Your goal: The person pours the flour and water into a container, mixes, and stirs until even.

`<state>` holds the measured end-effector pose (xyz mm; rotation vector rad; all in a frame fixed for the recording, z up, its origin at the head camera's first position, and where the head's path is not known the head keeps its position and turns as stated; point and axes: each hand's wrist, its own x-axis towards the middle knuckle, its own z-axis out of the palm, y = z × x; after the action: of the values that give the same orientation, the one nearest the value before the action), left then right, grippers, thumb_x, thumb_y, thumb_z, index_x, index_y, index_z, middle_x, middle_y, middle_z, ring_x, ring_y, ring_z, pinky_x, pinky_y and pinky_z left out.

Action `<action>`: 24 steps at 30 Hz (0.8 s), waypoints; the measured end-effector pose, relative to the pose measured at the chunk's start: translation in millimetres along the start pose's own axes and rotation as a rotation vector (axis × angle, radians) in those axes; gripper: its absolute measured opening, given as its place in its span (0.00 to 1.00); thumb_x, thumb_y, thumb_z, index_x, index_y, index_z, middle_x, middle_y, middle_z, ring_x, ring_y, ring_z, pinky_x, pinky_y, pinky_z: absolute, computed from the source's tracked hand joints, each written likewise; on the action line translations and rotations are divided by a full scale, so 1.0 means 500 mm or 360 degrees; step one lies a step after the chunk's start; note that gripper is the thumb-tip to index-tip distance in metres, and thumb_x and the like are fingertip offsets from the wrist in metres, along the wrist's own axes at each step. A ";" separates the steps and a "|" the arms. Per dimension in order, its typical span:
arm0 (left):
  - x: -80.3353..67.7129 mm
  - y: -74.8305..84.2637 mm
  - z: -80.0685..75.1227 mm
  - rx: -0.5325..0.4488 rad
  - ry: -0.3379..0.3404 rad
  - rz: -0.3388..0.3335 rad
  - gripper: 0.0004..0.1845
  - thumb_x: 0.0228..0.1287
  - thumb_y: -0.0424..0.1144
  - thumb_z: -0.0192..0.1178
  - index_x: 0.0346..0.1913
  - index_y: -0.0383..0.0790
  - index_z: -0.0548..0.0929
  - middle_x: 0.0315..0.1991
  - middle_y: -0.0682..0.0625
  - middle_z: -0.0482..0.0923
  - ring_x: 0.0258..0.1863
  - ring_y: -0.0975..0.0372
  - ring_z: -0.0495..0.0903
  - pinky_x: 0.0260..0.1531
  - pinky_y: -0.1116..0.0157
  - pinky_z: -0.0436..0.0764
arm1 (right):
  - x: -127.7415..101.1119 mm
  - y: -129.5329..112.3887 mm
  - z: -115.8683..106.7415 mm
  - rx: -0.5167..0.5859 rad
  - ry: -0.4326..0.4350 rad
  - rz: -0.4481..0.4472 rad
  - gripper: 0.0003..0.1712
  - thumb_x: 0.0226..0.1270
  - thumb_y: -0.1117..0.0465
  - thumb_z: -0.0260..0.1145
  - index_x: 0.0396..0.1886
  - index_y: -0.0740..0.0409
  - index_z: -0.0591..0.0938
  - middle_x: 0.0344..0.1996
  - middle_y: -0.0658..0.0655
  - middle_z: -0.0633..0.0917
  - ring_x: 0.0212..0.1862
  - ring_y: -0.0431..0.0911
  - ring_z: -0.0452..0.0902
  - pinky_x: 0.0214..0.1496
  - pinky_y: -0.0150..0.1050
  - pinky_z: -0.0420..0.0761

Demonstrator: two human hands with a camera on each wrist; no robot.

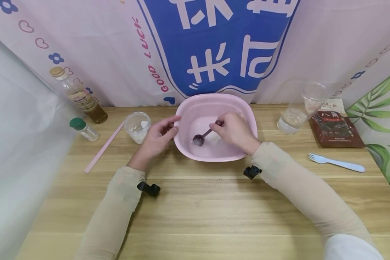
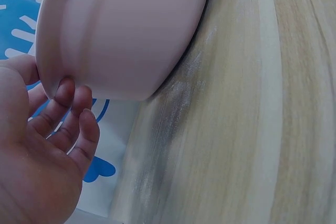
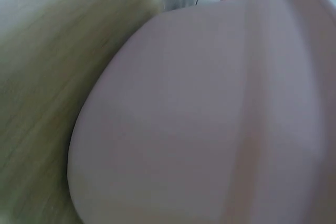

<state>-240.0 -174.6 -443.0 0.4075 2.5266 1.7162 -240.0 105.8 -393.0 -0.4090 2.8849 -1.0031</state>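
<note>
head view: the pink basin [image 1: 185,108] stands on the wooden table [image 1: 195,202], in the middle near the back. the right hand [image 1: 235,130] is over the basin and pinches the handle of a dark spoon [image 1: 202,136]; its bowl is low inside. the left hand [image 1: 157,136] holds the left rim with curled fingers.

left wrist view: the fingers [image 2: 65,95] touch the basin wall under the rim.

right wrist view: only the basin's outer wall, blurred; the grip is not visible.
</note>
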 end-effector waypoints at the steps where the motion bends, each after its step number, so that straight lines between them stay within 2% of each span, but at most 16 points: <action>1: 0.000 0.000 0.000 0.0000 0.0000 -0.0002 0.23 0.81 0.35 0.57 0.74 0.36 0.79 0.50 0.38 0.79 0.43 0.55 0.76 0.39 0.73 0.78 | 0.000 0.002 -0.001 -0.0006 -0.0002 0.0006 0.20 0.79 0.52 0.68 0.26 0.57 0.88 0.19 0.51 0.79 0.29 0.49 0.74 0.43 0.43 0.73; 2: 0.000 0.000 0.000 0.0000 -0.0001 -0.0003 0.23 0.81 0.35 0.58 0.74 0.37 0.79 0.50 0.38 0.79 0.43 0.55 0.76 0.39 0.73 0.78 | 0.000 0.005 -0.003 -0.0019 -0.0003 0.0005 0.20 0.79 0.52 0.68 0.27 0.57 0.89 0.20 0.51 0.80 0.31 0.49 0.75 0.50 0.45 0.74; 4: 0.000 0.000 0.001 -0.0005 -0.0003 -0.0005 0.23 0.81 0.35 0.58 0.74 0.37 0.79 0.51 0.38 0.79 0.44 0.55 0.76 0.39 0.73 0.78 | -0.001 0.008 -0.006 -0.0067 -0.0014 -0.0023 0.19 0.80 0.52 0.68 0.30 0.58 0.90 0.22 0.52 0.82 0.34 0.51 0.77 0.61 0.52 0.69; 7: -0.001 0.001 0.001 -0.0009 0.0000 -0.0006 0.23 0.81 0.35 0.58 0.74 0.37 0.79 0.51 0.38 0.80 0.44 0.56 0.77 0.40 0.73 0.78 | -0.004 0.014 -0.007 -0.0179 -0.0059 -0.0100 0.17 0.82 0.53 0.66 0.39 0.60 0.91 0.28 0.54 0.87 0.40 0.53 0.80 0.69 0.59 0.58; 11: -0.001 0.001 0.001 -0.0007 0.0005 0.0004 0.23 0.81 0.35 0.58 0.74 0.37 0.79 0.51 0.38 0.80 0.44 0.55 0.76 0.39 0.73 0.78 | -0.009 0.017 -0.009 -0.0293 -0.0133 -0.0190 0.15 0.85 0.56 0.62 0.48 0.60 0.90 0.38 0.55 0.92 0.46 0.55 0.83 0.63 0.58 0.59; 16: -0.001 -0.001 0.000 0.0007 0.0004 -0.0003 0.23 0.81 0.35 0.57 0.74 0.38 0.79 0.51 0.38 0.80 0.44 0.54 0.76 0.39 0.73 0.78 | -0.013 0.019 -0.018 -0.0295 -0.0204 -0.0236 0.15 0.85 0.57 0.60 0.51 0.60 0.89 0.44 0.56 0.92 0.52 0.57 0.84 0.63 0.59 0.61; 21: -0.001 -0.002 0.000 0.0010 0.0006 -0.0007 0.23 0.81 0.36 0.58 0.74 0.38 0.79 0.52 0.38 0.80 0.44 0.54 0.76 0.39 0.72 0.78 | -0.012 0.026 -0.031 -0.0221 -0.0207 -0.0247 0.12 0.82 0.57 0.66 0.47 0.60 0.91 0.41 0.55 0.93 0.49 0.53 0.85 0.69 0.60 0.60; 24: -0.001 0.000 0.000 0.0011 0.0006 0.0000 0.23 0.81 0.36 0.58 0.74 0.38 0.79 0.51 0.38 0.80 0.44 0.53 0.76 0.39 0.72 0.78 | -0.009 0.034 -0.038 -0.0203 -0.0170 -0.0260 0.11 0.79 0.57 0.69 0.42 0.59 0.92 0.36 0.55 0.92 0.44 0.51 0.84 0.68 0.56 0.67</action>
<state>-239.4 -174.6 -443.4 0.4051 2.5358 1.7100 -242.0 131.1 -388.7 -0.6947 2.8648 -0.7910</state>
